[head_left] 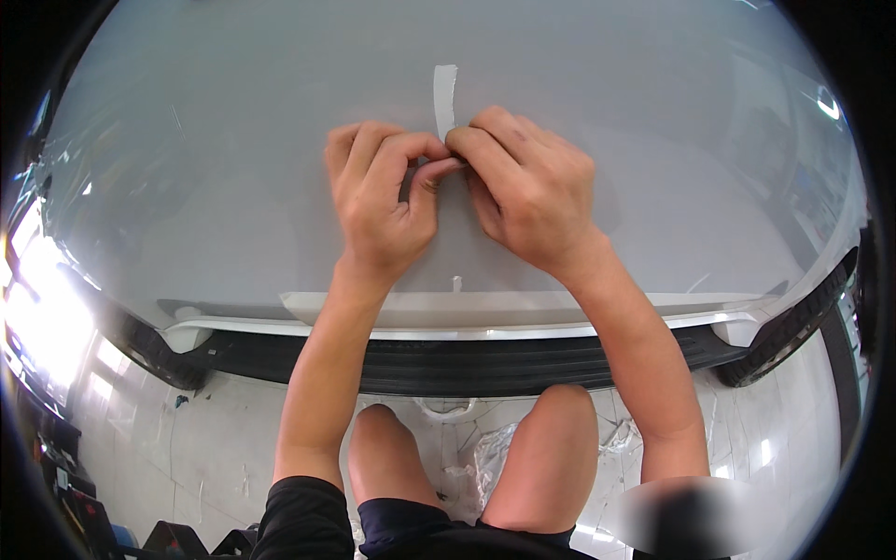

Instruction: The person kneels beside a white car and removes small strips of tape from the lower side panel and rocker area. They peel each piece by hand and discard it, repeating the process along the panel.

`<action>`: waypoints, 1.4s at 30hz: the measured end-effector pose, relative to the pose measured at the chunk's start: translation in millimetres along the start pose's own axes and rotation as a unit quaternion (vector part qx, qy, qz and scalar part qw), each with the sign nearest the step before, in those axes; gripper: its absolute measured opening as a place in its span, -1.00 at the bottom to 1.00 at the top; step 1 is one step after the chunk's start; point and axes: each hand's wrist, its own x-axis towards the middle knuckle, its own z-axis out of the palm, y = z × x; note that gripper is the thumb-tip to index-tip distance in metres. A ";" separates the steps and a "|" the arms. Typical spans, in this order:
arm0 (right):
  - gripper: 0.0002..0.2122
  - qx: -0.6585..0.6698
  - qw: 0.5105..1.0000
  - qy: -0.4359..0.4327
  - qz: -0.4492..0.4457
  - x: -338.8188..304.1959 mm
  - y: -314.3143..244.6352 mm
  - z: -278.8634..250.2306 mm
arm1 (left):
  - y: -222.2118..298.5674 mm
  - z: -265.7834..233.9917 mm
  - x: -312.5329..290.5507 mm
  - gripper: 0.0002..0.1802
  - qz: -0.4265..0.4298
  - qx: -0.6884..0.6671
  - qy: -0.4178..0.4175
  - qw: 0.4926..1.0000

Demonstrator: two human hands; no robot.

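My left hand (383, 182) and my right hand (532, 182) meet in front of a large glossy grey vehicle panel (280, 84). Thumbs and index fingers of both are pinched together, almost tip to tip. A small dark bit shows between the fingertips, too little of it to name. Just above them a short pale strip of tape (445, 93) runs upright on the panel. Its lower end goes behind my fingers, so I cannot tell whether they grip it.
Below the panel runs a white sill edge (448, 332) over a black ribbed running board (467, 369). Dark tyres (159, 359) stand at both sides. Crumpled clear film (492, 457) lies on the tiled floor (224, 448) between my knees. Dark boxes (89, 518) sit at lower left.
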 end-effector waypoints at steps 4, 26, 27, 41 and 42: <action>-0.81 0.005 1.000 0.007 -0.005 -3.7 1.0 2.5 | -0.6 -4.9 -1.3 -0.88 0.003 -0.004 -0.010 1.000; -0.78 0.069 0.997 0.018 -0.011 -12.6 9.0 -1.5 | -1.4 -3.5 -2.6 -0.62 -0.028 0.046 0.001 0.999; -0.78 0.078 0.997 0.027 -0.007 -12.3 9.2 -1.8 | -1.6 -2.4 -2.5 -0.64 -0.030 0.043 0.005 0.999; -0.89 0.264 0.953 -0.049 0.139 -42.1 -29.7 -32.1 | -0.2 -4.6 9.3 -0.73 0.059 0.082 -0.007 0.995; -0.89 0.274 0.949 -0.047 0.146 -44.4 -34.1 -34.7 | 0.4 -7.4 10.2 -0.72 0.061 0.067 -0.020 0.996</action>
